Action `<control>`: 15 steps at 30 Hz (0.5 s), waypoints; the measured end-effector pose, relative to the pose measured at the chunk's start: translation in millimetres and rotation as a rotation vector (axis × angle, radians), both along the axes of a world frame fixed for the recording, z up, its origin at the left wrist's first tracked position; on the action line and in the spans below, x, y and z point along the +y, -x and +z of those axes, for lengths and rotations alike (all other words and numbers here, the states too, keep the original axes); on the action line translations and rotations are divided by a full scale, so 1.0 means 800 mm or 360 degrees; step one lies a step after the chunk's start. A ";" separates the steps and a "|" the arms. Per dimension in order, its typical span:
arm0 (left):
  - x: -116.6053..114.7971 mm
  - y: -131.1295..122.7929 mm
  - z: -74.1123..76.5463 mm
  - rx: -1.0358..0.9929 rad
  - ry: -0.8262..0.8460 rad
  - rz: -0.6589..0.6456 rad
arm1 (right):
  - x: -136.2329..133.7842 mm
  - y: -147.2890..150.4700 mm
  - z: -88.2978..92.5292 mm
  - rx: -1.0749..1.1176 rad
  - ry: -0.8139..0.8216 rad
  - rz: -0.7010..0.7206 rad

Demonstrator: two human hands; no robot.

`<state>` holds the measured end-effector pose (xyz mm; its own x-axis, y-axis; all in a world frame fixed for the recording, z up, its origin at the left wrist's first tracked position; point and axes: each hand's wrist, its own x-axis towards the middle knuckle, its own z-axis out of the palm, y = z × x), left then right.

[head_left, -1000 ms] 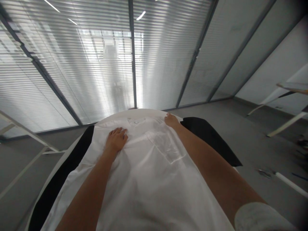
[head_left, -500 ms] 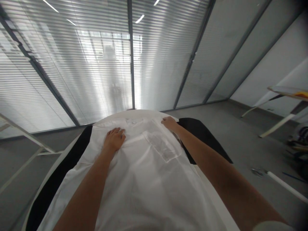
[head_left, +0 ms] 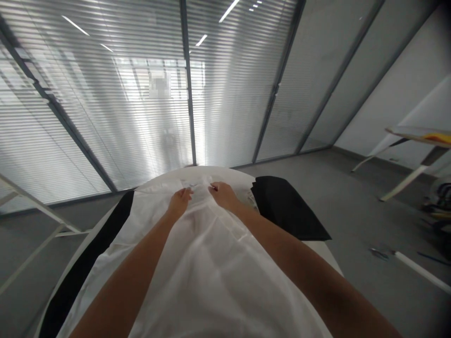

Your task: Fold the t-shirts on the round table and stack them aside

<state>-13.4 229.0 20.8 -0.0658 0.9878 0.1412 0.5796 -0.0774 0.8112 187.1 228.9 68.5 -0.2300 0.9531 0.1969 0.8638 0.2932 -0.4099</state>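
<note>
A white shirt (head_left: 197,277) lies spread and wrinkled over a rounded white table (head_left: 225,172). Near its collar, at the far end, my left hand (head_left: 179,202) pinches the fabric with its fingertips. A short way to the right, my right hand (head_left: 222,194) is closed on another part of the same collar area. The cloth between the two hands is bunched and slightly raised. Beneath my right forearm, the chest pocket is partly hidden in folds. Black cloth (head_left: 291,209) shows beyond the shirt's right side, and a black strip (head_left: 89,260) along its left.
Behind the table stands a glass partition (head_left: 232,94) with blinds. A white metal frame (head_left: 45,211) is at the left. To the right are another table (head_left: 419,137), scissors (head_left: 379,253) and a white tube (head_left: 421,272) on the floor.
My right hand has moved left from the shirt's right edge, drawing that side inward and folding the pocket. My left hand has shifted right from lying flat to pinching cloth.
</note>
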 end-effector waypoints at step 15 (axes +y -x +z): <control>-0.025 -0.041 0.014 -0.0736 0.0424 0.0067 | -0.108 -0.012 -0.002 -0.0125 0.0084 0.0161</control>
<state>19.4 209.1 31.7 -0.1023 0.9806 -0.1670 0.1553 0.1815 0.9710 196.6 142.3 67.1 -0.3385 0.9326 0.1249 0.8609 0.3605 -0.3590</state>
